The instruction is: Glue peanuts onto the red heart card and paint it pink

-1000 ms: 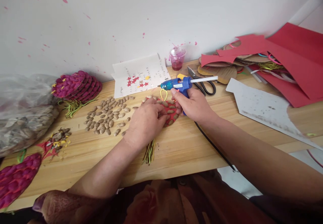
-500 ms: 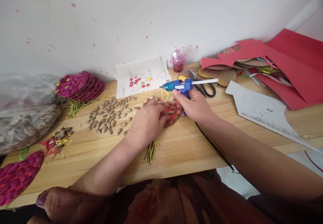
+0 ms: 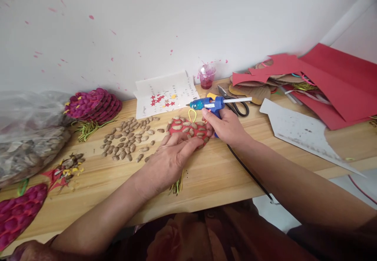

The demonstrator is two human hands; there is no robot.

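At a wooden table (image 3: 224,182) against a pink-spattered wall (image 3: 141,29), a person's right hand (image 3: 228,126) grips a blue glue gun (image 3: 214,104), while the left hand (image 3: 171,155) lies over a red disc (image 3: 196,131); whether its partly hidden fingers pinch anything cannot be told. Attached peanuts (image 3: 177,127) appear to dot the disc, partly beneath that hand; red gaps suggest work unfinished. Loose peanuts (image 3: 132,148) lie alongside, near stacked magenta pieces (image 3: 100,106).

Dark-handled scissors (image 3: 224,92), cup of red liquid (image 3: 206,83), red paper (image 3: 338,84), plastic bag (image 3: 26,147)
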